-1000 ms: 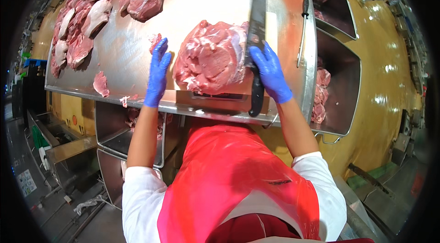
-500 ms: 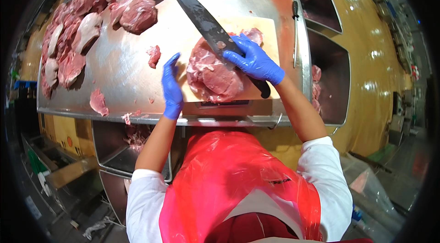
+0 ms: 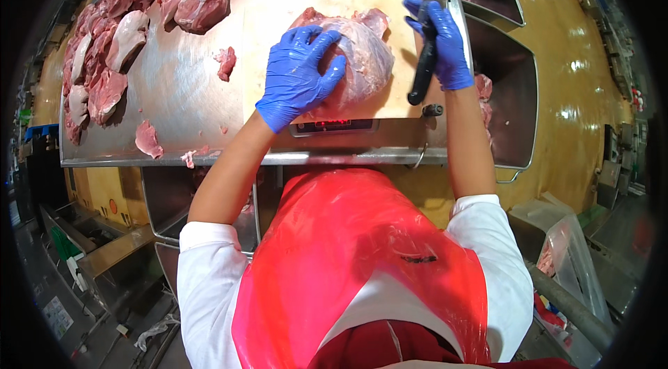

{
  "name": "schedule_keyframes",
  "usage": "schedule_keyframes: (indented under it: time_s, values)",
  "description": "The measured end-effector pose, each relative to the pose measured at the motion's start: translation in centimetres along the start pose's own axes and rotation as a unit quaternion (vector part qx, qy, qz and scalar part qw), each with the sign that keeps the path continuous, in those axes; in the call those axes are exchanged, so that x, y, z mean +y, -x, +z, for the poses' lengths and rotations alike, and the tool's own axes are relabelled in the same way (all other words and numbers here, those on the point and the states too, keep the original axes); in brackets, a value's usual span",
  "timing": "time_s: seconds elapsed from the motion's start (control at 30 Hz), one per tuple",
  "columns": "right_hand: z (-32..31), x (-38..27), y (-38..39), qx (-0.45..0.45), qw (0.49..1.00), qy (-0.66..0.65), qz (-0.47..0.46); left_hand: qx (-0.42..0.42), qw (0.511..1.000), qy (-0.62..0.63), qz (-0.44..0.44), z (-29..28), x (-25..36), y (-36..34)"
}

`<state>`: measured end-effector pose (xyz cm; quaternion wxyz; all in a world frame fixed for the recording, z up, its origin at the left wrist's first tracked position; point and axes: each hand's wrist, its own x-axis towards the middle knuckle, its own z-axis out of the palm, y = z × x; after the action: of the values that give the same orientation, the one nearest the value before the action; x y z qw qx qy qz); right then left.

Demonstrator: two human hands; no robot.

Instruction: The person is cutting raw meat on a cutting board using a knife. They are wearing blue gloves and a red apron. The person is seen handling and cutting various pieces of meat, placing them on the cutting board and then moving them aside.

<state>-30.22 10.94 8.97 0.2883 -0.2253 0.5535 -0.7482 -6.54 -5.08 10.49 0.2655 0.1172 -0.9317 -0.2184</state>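
Observation:
A large piece of raw meat (image 3: 369,63), its pale membrane side up, lies on a cream cutting board (image 3: 268,17). My left hand (image 3: 299,73), in a blue glove, rests on the left part of the meat with fingers spread and thumb apart. Right of the board, my gloved right hand (image 3: 445,42) is closed on a large knife (image 3: 423,66). Its black handle points down toward me and its blade rises toward the far edge. The blade tip runs out of the picture at the top.
More meat cuts (image 3: 115,49) are piled on the steel table (image 3: 184,90) at left. Small scraps (image 3: 148,139) lie nearer. A lit red display (image 3: 334,125) shows below the board. Metal bins (image 3: 511,83) stand at the right, another bin (image 3: 163,202) below the table's front edge.
The meat has been turned over, from its cut red side to its membrane side. My left hand has moved right onto it. My right hand has carried the knife right, off the meat.

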Motion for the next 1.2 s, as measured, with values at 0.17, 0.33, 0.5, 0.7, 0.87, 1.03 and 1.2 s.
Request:
schedule_keyframes:
  time_s: [0.17, 0.33, 0.5, 0.7, 0.87, 1.03, 1.2]
  values:
    - [-1.4, -0.2, 5.4, 0.065, 0.996, 0.052, 0.043, 0.059, 0.998, 0.015, 0.006, 0.1, -1.0, 2.0]
    - [-1.4, 1.7, 7.6, 0.028, 0.988, 0.121, 0.091, 0.041, 0.974, 0.211, -0.078, -1.4, -1.6, 1.3]
    - [1.0, 2.1, 7.7, 0.024, 0.99, 0.08, 0.114, 0.075, 0.97, 0.204, -0.106, -5.0, -3.6, 0.7]
    - [4.3, 1.4, 7.9, 0.018, 0.984, 0.142, 0.102, 0.082, 0.947, 0.237, -0.2, -7.4, -6.6, 3.6]
    - [2.9, 1.8, 8.3, 0.038, 0.987, 0.107, 0.11, 0.066, 0.928, 0.265, -0.252, -8.6, -7.7, 4.5]
    - [1.5, 1.3, 10.1, 0.084, 0.98, 0.075, 0.166, 0.05, 0.904, 0.313, -0.285, -9.2, -8.0, 3.0]
    - [3.5, 2.1, 10.1, 0.063, 0.981, -0.022, 0.182, -0.084, 0.948, 0.24, -0.188, -1.9, -3.8, 1.3]
